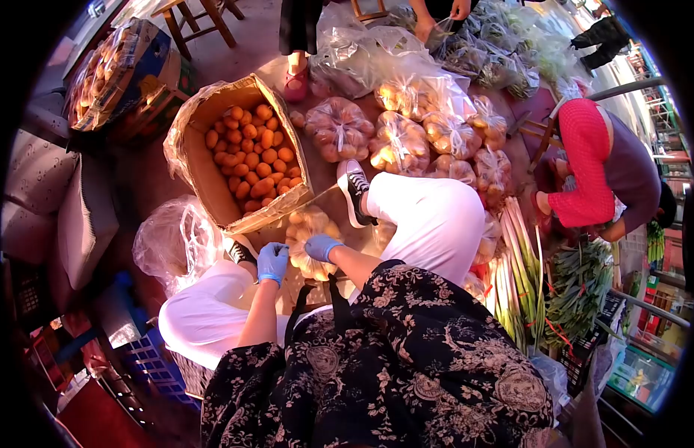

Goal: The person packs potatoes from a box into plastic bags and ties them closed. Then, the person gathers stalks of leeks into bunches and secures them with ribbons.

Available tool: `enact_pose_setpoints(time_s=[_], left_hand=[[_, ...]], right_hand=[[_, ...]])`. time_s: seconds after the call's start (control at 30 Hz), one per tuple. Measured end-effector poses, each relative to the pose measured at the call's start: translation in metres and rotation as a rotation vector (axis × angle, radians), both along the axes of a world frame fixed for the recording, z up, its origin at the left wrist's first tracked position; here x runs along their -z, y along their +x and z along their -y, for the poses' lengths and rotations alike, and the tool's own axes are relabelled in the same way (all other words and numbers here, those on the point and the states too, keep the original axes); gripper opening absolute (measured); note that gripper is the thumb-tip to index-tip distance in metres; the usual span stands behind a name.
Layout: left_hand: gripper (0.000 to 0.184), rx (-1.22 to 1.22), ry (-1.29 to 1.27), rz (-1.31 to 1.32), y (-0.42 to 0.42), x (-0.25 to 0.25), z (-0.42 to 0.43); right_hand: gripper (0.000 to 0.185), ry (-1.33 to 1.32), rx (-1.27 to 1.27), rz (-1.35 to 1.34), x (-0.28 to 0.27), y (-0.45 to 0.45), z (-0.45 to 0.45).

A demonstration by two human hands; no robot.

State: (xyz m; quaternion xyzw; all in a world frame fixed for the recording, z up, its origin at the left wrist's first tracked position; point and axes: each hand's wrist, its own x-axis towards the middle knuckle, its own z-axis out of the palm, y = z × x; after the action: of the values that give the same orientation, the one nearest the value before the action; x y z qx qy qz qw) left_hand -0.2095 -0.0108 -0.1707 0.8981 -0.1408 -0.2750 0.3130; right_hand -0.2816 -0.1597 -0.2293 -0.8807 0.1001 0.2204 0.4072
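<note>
A clear plastic bag of round, orange-brown produce (311, 225) sits on the ground between my feet. My left hand (272, 262), in a blue glove, is closed at the bag's left side, seemingly pinching its plastic. My right hand (322, 247), gloved the same way, is closed over the bag's top; thin plastic in its fingers is hard to make out. Just beyond stands an open cardboard box (194, 138) with many small orange fruits (251, 158) inside. Crumpled clear plastic bags (179, 243) lie by my left leg.
Several filled bags (401, 143) cluster beyond my right foot. Long leeks (520, 280) and green bundles (580, 280) lie at right, near a bending person in red (586, 160). Other people stand at the back. A stacked fruit box (112, 78) is at far left.
</note>
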Motion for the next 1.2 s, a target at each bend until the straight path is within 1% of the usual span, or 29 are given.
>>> enact_pose_setpoints(time_s=[0.1, 0.13, 0.17, 0.2, 0.23, 0.27, 0.3, 0.33, 0.37, 0.4, 0.43, 0.47, 0.5, 0.53, 0.57, 0.6, 0.63, 0.67, 0.73, 0.77, 0.83, 0.93, 1.0, 1.03, 1.07, 1.1, 1.13, 1.17, 1.2], left_hand=[[0.024, 0.048, -0.028, -0.064, 0.005, 0.006, -0.025], [0.042, 0.135, 0.015, -0.008, 0.006, 0.032, -0.042], [0.05, 0.167, 0.034, 0.028, 0.0, 0.032, -0.046], [0.059, 0.218, 0.047, 0.056, -0.009, 0.029, -0.044], [0.067, 0.285, 0.057, 0.078, -0.018, 0.027, -0.035], [0.082, 0.348, 0.146, 0.143, -0.028, 0.005, -0.017], [0.078, 0.465, 0.124, 0.24, -0.033, -0.001, -0.005], [0.071, 0.628, 0.224, 0.689, -0.044, -0.021, 0.018], [0.052, 0.264, 0.031, 0.43, -0.05, -0.037, 0.037], [0.074, 0.186, -0.107, 0.198, -0.03, 0.007, 0.015], [0.062, 0.111, -0.134, 0.191, -0.025, -0.019, 0.023], [0.045, 0.104, -0.243, 0.321, -0.031, -0.056, 0.037], [0.029, 0.104, -0.341, 0.459, -0.037, -0.092, 0.05], [0.03, 0.069, -0.435, 0.37, -0.037, -0.128, 0.064], [0.026, 0.055, -0.543, 0.351, -0.041, -0.159, 0.081], [0.022, 0.044, -0.703, 0.361, -0.05, -0.194, 0.105], [0.018, 0.036, -0.893, 0.36, -0.063, -0.23, 0.132], [0.014, 0.039, -1.089, 0.374, -0.081, -0.263, 0.161], [0.009, 0.077, -1.454, 0.408, -0.121, -0.314, 0.217], [0.008, 0.105, -1.605, 0.432, -0.144, -0.332, 0.238], [0.013, 0.158, -1.792, 0.492, -0.19, -0.349, 0.267], [0.016, 0.146, -1.681, 0.662, -0.236, -0.353, 0.285], [0.027, 0.166, -0.996, 1.181, -0.22, -0.334, 0.292], [0.037, 0.461, -0.919, 1.007, -0.206, -0.308, 0.288], [0.049, 0.732, -0.831, 0.808, -0.194, -0.282, 0.281], [0.062, 0.979, -0.739, 0.591, -0.186, -0.26, 0.274], [0.061, 0.922, -0.689, 0.524, -0.182, -0.243, 0.27], [0.061, 0.87, -0.642, 0.457, -0.178, -0.232, 0.267], [0.056, 0.771, -0.673, 0.284, -0.177, -0.229, 0.262]], right_hand=[[0.033, -0.021, 0.011, 0.148, -0.013, 0.001, -0.009], [0.031, 0.005, 0.09, 0.226, -0.015, -0.002, -0.02], [0.028, -0.119, 0.007, 0.379, -0.011, -0.002, -0.029], [0.024, 0.004, 0.208, 0.384, -0.035, -0.007, -0.032], [0.022, 0.018, 0.282, 0.443, -0.053, -0.007, -0.033], [0.032, -0.05, 0.234, 0.373, -0.067, -0.003, -0.032], [0.024, -0.149, 0.216, 0.518, -0.102, -0.01, -0.023], [0.018, -0.055, 0.358, 0.628, -0.118, -0.008, -0.017], [0.012, -0.048, 0.452, 0.753, -0.136, -0.009, -0.011], [0.009, -0.09, 0.477, 0.855, -0.161, -0.011, -0.002], [0.009, -0.055, 0.561, 0.978, -0.192, -0.014, 0.007], [0.011, -0.025, 0.597, 1.077, -0.207, -0.01, 0.015], [0.014, 0.271, 0.747, 1.106, -0.253, -0.024, 0.026], [0.02, 0.541, 0.858, 1.114, -0.293, -0.038, 0.036], [0.025, 0.735, 0.888, 1.081, -0.318, -0.049, 0.043], [0.026, 0.778, 0.895, 1.209, -0.343, -0.061, 0.051], [0.025, 0.792, 0.886, 1.269, -0.368, -0.077, 0.062], [0.024, 0.828, 0.883, 1.383, -0.387, -0.088, 0.068], [0.022, 0.808, 0.911, 1.617, -0.412, -0.109, 0.084], [0.022, 0.829, 0.922, 1.806, -0.424, -0.114, 0.089], [0.022, 0.637, 0.938, 1.95, -0.436, -0.137, 0.106], [0.024, 0.658, 0.921, 1.927, -0.434, -0.167, 0.135], [0.026, 0.811, 0.983, 1.772, -0.422, -0.194, 0.16], [0.028, 0.85, 1.046, 1.687, -0.411, -0.21, 0.173], [0.026, 0.65, 1.104, 1.612, -0.393, -0.227, 0.187], [0.033, 0.82, 1.261, 1.54, -0.385, -0.245, 0.192], [0.034, 0.661, 1.465, 1.496, -0.367, -0.258, 0.2], [0.034, 0.651, 1.554, 1.38, -0.344, -0.276, 0.209], [0.033, 0.594, 1.615, 1.278, -0.325, -0.286, 0.212]])
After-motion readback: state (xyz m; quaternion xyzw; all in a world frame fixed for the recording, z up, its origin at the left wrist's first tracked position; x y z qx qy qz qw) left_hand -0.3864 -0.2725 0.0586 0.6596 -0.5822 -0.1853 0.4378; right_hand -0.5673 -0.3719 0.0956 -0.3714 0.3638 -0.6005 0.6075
